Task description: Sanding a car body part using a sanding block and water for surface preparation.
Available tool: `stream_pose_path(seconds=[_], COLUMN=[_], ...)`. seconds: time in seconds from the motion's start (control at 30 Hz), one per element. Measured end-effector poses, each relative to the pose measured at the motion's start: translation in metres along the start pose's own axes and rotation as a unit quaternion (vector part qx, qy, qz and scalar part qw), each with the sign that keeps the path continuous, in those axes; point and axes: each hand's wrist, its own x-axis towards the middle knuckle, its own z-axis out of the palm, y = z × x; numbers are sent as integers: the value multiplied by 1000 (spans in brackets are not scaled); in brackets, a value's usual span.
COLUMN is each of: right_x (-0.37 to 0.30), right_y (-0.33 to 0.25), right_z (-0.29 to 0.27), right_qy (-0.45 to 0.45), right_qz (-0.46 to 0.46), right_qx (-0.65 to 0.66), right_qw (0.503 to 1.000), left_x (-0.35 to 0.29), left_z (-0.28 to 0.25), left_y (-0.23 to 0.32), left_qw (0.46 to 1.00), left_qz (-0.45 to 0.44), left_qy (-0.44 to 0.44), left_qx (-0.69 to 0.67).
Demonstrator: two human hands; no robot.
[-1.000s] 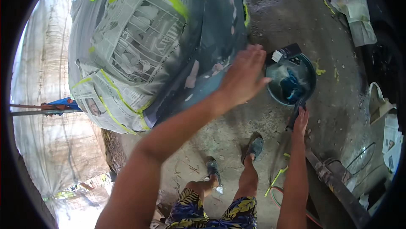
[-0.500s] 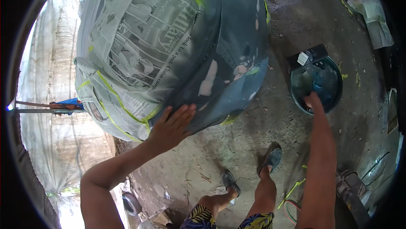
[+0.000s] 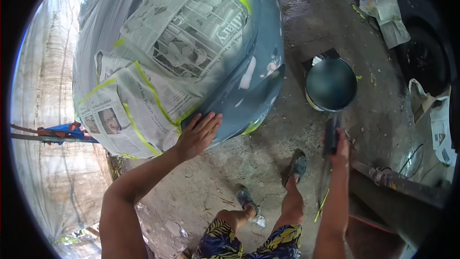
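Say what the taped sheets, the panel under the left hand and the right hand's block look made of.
Sheets: newsprint, mostly matte, shown by printed columns and creases.
Panel: painted metal or plastic, can't tell which; smooth and blue-grey with pale patches and a soft sheen.
Block: perhaps rubber or plastic; dark, but motion-blurred, so finish unclear.
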Motion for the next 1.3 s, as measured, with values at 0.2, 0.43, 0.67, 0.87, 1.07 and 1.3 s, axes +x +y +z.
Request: stream_pose_path(seconds=[0.2,0.43,0.67,0.87,1.07,1.3], right_x=[-47,23,80,81,82,95], right_y=[171,230,190,184,181,180], right_z=[48,84,101,108,102,96], right_qy=[-2,-65,-25,-22,10,8], right_qz=[86,-75,-313,-307,-353,-366], right_qx=[62,-278,-367,-388,-391,-372], right_qw=[994,955,876,869,850,853], left_x=[65,69,63,47,43,16], left_z=[-12,8,24,31,15,10], left_y=[-2,4,14,23,21,39], left_qw=[990,964,931,924,934,888], left_qz=[-105,-88,-86,-105,-162,-245], left_qy=[68,247,347,359,291,375], left_qx=[-60,-37,73,86,128,-108])
